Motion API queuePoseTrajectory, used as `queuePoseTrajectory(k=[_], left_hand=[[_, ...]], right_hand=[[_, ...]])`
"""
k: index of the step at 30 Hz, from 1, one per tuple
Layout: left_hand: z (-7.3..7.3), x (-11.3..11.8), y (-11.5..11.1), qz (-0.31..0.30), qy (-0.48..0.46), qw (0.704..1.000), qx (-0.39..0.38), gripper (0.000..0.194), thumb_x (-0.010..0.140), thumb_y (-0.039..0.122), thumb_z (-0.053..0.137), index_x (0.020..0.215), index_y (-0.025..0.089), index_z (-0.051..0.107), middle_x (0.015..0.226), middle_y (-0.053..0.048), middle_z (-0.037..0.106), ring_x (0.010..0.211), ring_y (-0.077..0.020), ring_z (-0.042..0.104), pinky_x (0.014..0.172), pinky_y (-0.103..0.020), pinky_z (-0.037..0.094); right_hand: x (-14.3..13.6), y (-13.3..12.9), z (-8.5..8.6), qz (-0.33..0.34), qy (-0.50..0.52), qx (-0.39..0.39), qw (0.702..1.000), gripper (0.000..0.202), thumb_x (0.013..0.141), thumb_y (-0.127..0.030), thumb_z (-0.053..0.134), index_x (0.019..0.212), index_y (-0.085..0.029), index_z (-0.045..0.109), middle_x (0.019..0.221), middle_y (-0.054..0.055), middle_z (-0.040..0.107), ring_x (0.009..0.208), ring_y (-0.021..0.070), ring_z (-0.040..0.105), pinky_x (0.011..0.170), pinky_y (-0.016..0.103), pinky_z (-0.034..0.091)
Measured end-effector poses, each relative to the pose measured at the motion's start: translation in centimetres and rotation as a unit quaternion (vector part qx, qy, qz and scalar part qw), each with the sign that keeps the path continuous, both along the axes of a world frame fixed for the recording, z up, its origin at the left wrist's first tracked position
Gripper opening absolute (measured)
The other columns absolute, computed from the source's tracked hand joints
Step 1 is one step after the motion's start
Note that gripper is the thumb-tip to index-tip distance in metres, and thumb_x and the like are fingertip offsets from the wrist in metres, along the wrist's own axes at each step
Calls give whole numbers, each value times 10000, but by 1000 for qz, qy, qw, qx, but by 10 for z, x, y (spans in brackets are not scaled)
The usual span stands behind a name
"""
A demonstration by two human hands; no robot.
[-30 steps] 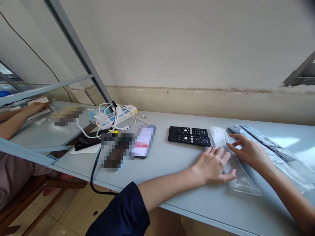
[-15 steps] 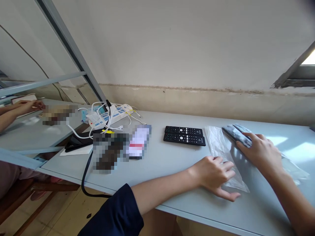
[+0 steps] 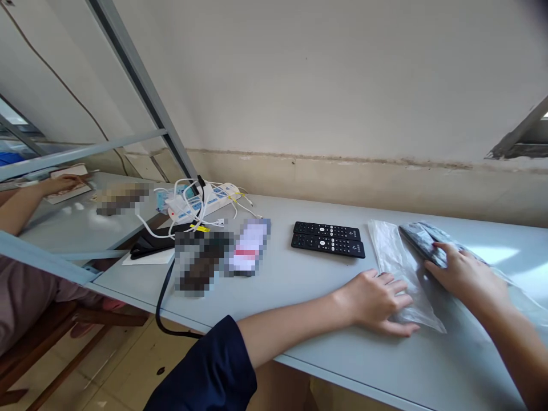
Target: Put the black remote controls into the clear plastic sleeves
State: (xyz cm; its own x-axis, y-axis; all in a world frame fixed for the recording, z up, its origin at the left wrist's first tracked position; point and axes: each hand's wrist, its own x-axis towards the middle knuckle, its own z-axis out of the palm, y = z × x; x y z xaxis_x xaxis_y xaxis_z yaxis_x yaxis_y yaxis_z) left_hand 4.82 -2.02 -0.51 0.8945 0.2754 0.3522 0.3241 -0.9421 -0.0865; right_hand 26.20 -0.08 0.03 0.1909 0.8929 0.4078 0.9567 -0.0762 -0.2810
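My left hand lies over the lower part of a clear plastic bag, fingers spread and holding nothing. To its right, my right hand grips a dark remote control in clear plastic, thumb on the near side and fingers over the top. A second long shape seems to lie beside it under the wrap, partly hidden by the hand. Left of the flat bag, two black remote controls lie side by side on the grey table, buttons up.
A phone with a lit, blurred screen lies left of the remotes. Behind it is a white power strip with tangled cables. A black cable hangs over the front edge. A metal frame post rises at left; another person's hand is beyond.
The view has turned slightly left. My left hand's fingers have settled lower on the flat bag. Under my right hand, the wrap's folds and the wrapped remote's position have shifted a little.
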Motion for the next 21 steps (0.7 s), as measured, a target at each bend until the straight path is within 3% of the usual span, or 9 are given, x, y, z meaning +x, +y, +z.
queuePoseTrajectory(k=[3,5,7,9,11,13,16,19,21], left_hand=[[0,-1,0,9,-10,1000,14,458,897,527,390,952,148,641,949,-72,650,874,-183,599,658,-271,443],[3,-3,0,48,-48,996,63,463,919,478,349,1134,143,586,1121,-102,617,1052,-223,556,773,-307,460],[7,-7,1,107,-89,982,129,449,932,355,334,1303,136,461,1302,-120,511,1238,-261,429,888,-353,435],[12,-10,3,163,-93,966,179,473,918,211,312,1383,143,360,1403,-112,401,1325,-273,323,922,-374,420],[15,-13,7,208,-81,953,204,511,902,128,275,1410,161,316,1429,-96,360,1338,-267,309,901,-376,433],[15,-14,12,229,-89,945,216,505,908,105,257,1402,172,337,1386,-92,417,1297,-256,377,881,-370,442],[13,-14,22,223,-105,950,192,460,929,116,300,1377,179,389,1130,-88,608,1051,-218,568,823,-329,454],[14,-18,29,242,-91,958,121,433,930,128,365,1357,187,412,878,-50,641,778,-165,604,693,-269,449],[18,-23,34,271,-88,954,88,406,918,152,429,1323,188,441,873,-42,627,762,-159,594,663,-253,432]], right_hand=[[-14,-3,10,-119,-19,-7,993,368,716,-486,461,955,-269,638,788,141,621,628,325,593,491,417,390],[-29,-8,22,-129,-11,19,991,432,748,-528,425,1029,-271,628,912,148,638,670,329,604,511,420,407],[-44,-12,32,-86,14,80,993,453,760,-556,425,1057,-273,617,988,134,643,739,324,615,577,430,441],[-57,-15,38,12,43,143,989,442,770,-574,423,1035,-277,614,1002,110,651,837,311,618,688,436,466],[-66,-17,37,126,56,150,979,432,763,-609,427,973,-286,622,979,94,662,899,298,612,780,438,465],[-73,-17,33,208,46,106,971,421,747,-636,441,886,-289,636,922,92,673,884,295,615,805,448,461],[-78,-17,27,256,14,67,964,395,760,-620,459,800,-275,650,849,98,680,831,289,625,798,457,453],[-78,-17,28,234,4,115,965,385,774,-603,495,880,-271,658,957,102,676,919,293,611,862,475,418],[-74,-16,32,182,26,158,970,397,774,-591,518,973,-271,642,1062,106,649,1024,303,574,908,494,389]])
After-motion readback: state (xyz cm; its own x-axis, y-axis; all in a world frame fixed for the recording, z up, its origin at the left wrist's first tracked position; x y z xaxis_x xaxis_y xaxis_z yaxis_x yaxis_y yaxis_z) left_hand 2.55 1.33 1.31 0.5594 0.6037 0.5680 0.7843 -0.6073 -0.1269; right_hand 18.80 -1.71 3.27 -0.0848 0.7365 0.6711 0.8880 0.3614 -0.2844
